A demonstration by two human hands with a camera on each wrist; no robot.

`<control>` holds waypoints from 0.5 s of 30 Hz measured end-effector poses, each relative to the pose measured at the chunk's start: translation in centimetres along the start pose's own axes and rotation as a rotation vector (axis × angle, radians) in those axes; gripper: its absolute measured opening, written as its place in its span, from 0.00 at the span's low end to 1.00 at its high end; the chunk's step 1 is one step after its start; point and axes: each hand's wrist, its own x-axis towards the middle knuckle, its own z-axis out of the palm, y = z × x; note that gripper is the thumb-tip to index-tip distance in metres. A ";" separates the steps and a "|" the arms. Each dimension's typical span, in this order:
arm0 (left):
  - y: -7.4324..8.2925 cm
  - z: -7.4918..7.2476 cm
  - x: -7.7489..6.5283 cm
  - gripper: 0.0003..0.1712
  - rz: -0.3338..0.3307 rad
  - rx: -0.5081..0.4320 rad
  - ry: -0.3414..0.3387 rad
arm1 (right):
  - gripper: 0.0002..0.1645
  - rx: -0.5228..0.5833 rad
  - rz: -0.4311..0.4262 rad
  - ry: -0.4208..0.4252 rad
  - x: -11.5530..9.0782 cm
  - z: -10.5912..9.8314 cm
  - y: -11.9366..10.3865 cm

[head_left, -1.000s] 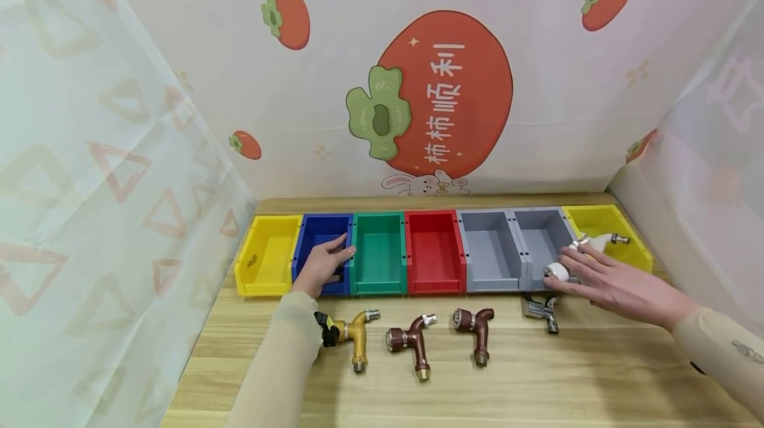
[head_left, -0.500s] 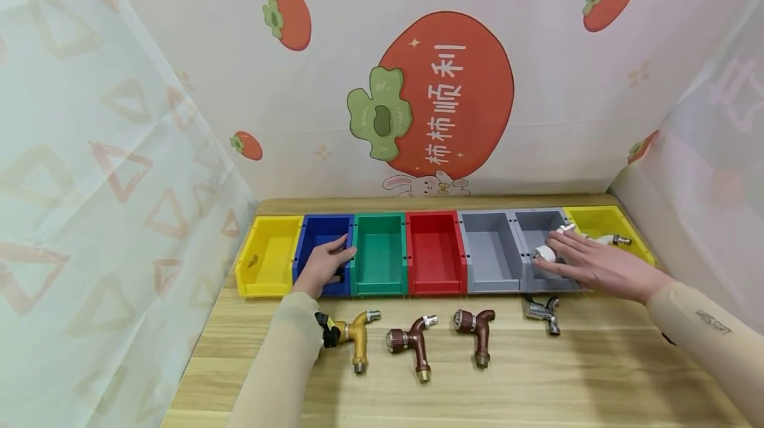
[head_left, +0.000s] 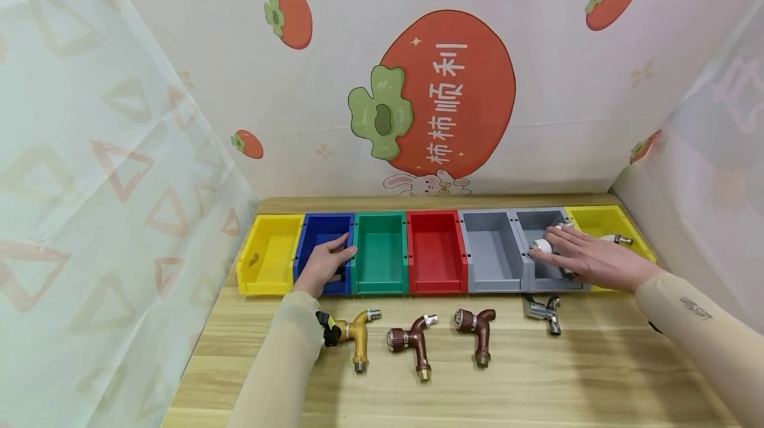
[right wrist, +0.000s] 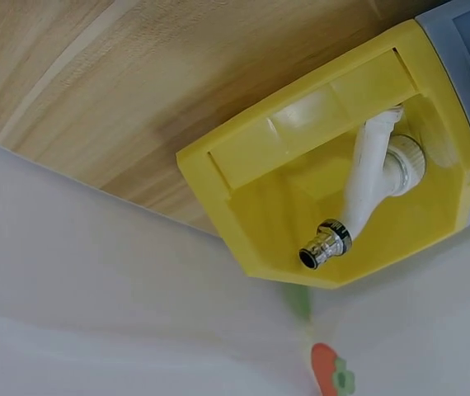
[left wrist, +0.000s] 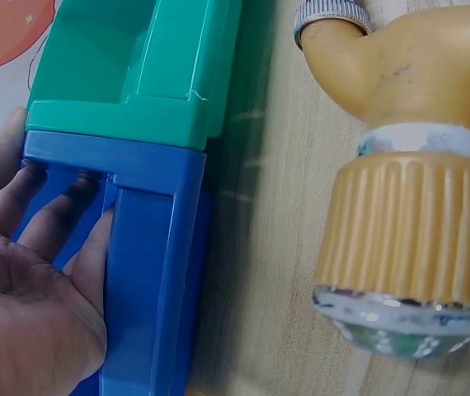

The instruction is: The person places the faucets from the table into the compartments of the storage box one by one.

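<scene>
My right hand [head_left: 591, 259] grips a white faucet [head_left: 541, 246] inside the right-hand grey bin [head_left: 552, 282]; the fingers cover most of its body, leaving the round knob showing. At the other end of the row, my left hand [head_left: 324, 265] reaches into the blue bin [left wrist: 148, 280]. Its thumb lies over the wall shared with the green bin [left wrist: 119, 115], with the other fingers on the inner side, so that the hand holds the rim. A second white faucet [right wrist: 363, 186] lies in the right yellow bin [right wrist: 301, 107].
Before the bins lie a gold faucet [head_left: 358, 338], two brown faucets, one in the middle [head_left: 418, 345] and one farther right [head_left: 481, 335], and a chrome faucet [head_left: 544, 312]. Also in the row are a left yellow bin [head_left: 268, 255], a red bin [head_left: 436, 255] and another grey bin [head_left: 492, 255].
My right hand has carried the white faucet leftward from between the right yellow and grey bins, then down into the grey one. The left hand has stayed at the blue bin.
</scene>
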 end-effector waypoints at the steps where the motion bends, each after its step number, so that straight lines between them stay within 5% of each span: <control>1: 0.0 0.0 0.0 0.37 0.000 0.001 0.001 | 0.62 0.002 0.000 -0.001 0.0 0.1 0.0; 15: 0.0 0.0 0.0 0.37 -0.004 0.009 0.006 | 0.63 0.061 0.003 0.019 0.8 0.2 0.4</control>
